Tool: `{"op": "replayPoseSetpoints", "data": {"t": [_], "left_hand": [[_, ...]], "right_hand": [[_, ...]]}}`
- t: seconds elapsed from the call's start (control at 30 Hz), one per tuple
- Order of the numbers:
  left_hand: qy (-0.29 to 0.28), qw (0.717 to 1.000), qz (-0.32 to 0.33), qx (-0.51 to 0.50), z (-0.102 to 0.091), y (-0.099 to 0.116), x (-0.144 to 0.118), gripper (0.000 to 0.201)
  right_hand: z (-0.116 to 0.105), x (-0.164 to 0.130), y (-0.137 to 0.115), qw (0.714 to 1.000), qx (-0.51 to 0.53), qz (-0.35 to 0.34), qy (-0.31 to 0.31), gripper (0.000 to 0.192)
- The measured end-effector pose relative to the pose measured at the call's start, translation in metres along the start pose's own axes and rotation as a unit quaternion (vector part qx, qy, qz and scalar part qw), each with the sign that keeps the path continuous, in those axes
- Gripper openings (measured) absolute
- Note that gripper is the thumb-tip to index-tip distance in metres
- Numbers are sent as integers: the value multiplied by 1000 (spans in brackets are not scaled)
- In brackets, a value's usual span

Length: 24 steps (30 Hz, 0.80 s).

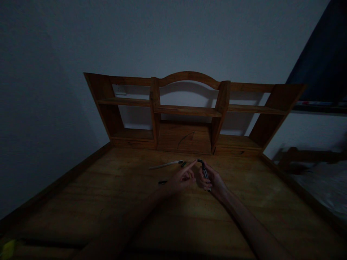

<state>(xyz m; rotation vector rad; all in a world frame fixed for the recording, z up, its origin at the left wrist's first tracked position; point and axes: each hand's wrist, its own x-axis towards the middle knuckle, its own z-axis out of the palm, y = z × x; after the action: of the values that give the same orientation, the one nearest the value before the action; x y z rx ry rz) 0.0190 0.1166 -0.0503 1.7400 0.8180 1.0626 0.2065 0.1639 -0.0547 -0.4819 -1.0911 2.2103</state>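
Clasping the slim dark tool (205,172) above the table (103,195) in the grip of the right hand (217,181); pointing the left hand (179,180), grip loosely parted, at the bent head (200,160): brace the barrel (206,176), touch lightly!

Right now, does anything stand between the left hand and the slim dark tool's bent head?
Nothing visible: the left hand has its index finger at the bent head of the slim dark tool in the right hand, touching or nearly so. The thin, curved whitish strip lies on the brown wooden desk, outside that gap.
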Motion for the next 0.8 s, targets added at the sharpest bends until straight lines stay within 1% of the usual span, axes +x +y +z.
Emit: {"op": "replayPoseSetpoints", "data": {"t": [0.17, 0.27, 0.37, 0.53, 0.8], "left_hand": [[2, 1000, 3, -4, 0, -4, 1, 71], [7, 1000, 6, -3, 0, -3, 1, 71], [0, 1000, 0, -1, -1, 1, 0, 70], [-10, 1000, -11, -16, 0, 6, -1, 69], [-11, 999, -17, -28, 0, 0, -1, 71]], "right_hand": [[-4, 1, 2, 999, -9, 31, -2, 48], [-4, 1, 2, 999, -13, 37, -2, 49], [-3, 1, 1, 1000, -10, 27, -1, 50], [0, 0, 1, 1000, -8, 2, -18, 50], [-5, 1, 4, 1000, -16, 2, -1, 47]]}}
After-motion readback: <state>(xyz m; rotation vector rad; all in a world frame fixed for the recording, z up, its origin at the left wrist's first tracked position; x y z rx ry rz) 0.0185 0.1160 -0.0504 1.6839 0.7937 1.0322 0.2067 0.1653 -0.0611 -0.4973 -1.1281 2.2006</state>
